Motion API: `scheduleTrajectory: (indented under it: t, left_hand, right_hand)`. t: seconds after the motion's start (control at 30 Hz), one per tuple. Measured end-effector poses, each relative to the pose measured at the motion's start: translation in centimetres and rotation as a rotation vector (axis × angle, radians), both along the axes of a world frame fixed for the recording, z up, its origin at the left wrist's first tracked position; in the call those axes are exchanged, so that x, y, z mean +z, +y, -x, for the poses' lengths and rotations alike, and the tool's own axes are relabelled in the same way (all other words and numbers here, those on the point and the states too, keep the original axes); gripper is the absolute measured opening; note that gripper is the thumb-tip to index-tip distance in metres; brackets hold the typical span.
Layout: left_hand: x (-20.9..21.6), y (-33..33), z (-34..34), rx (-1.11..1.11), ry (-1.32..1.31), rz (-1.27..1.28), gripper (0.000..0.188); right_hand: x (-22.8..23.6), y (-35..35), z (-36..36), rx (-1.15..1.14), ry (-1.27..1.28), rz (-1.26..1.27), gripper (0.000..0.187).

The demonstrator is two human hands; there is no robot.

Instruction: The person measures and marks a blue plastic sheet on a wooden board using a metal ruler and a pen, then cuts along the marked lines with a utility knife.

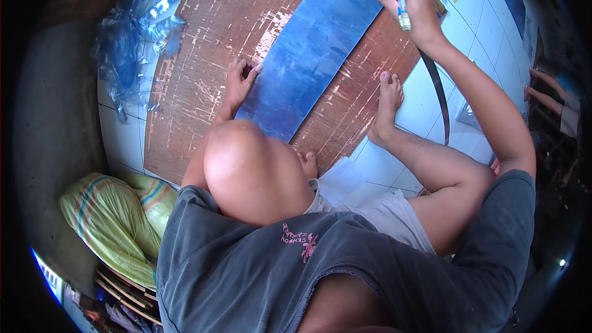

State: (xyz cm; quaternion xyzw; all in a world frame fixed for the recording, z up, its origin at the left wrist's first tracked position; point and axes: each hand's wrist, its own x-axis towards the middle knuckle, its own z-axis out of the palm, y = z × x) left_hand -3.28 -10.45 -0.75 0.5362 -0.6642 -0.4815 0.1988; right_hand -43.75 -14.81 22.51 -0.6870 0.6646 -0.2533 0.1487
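A long blue plastic-looking sheet [308,61] lies slantwise across a scuffed brown board [209,37] on the floor. My left hand [239,81] rests at the sheet's left edge, fingers bent and fingertips on it. Beyond the sheet's far right side, my right hand [416,9] holds a slim blue pen-like tool [401,6] with a pale, cloudy end. Its thumb and forefinger stretch toward a grey flat strip at the top edge of the view. A dark, narrow strip [439,95] runs from under my right wrist to the tiles; whether both are one piece, I cannot tell.
Crumpled clear plastic [126,55] lies left of the board on white tiles [456,37]. My bare foot [387,102] stands at the board's right edge. A yellow-green woven sack [111,216] is at lower left. Another person's legs [549,95] show at far right.
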Motion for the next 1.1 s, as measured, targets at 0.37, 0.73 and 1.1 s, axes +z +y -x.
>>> scheduleTrajectory:
  t: [0.37,0.73,1.1]
  left_hand:
    - [-0.9,0.5,-1.1,0.027,0.119,-0.040,0.022]
    - [-0.2,0.7,-1.4,0.017,0.099,0.036,0.022]
    - [-0.8,0.5,-1.3,0.039,0.123,0.031,0.024]
  right_hand:
    - [-8.3,8.8,-8.5,-0.079,-0.145,-0.104,0.039]
    - [-12.9,17.6,-14.2,-0.108,-0.156,-0.267,0.033]
    - [-17.5,25.6,-14.4,-0.131,-0.284,-0.310,0.031]
